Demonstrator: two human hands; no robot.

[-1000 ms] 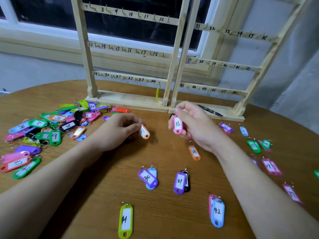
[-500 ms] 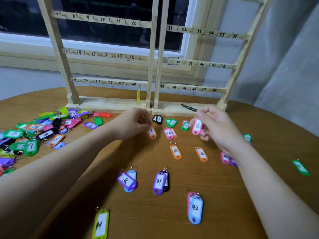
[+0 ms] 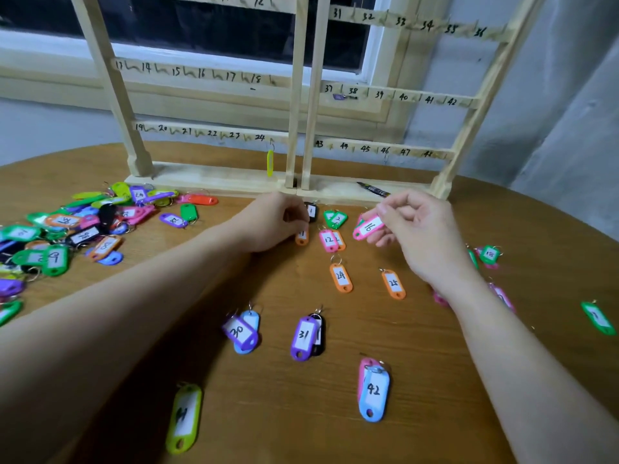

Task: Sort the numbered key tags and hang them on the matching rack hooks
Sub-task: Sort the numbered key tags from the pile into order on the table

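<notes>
Below the rack (image 3: 294,95), right grip (image 3: 415,229) pinches pink tag 16 (image 3: 368,227); left grip (image 3: 271,222) unclear.

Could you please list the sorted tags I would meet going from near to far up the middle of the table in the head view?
Light blue tag 42 → purple tag 31 → orange tag 24 → pink tag 12 → green tag 2.

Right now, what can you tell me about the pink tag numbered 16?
The pink tag looks like glossy plastic, an elongated oval with a white paper label handwritten 16 and a small hole at its lower-left end. It is tilted, held above the table just in front of the rack base. The right hand pinches its upper-right end. Its ring is hidden.
</notes>
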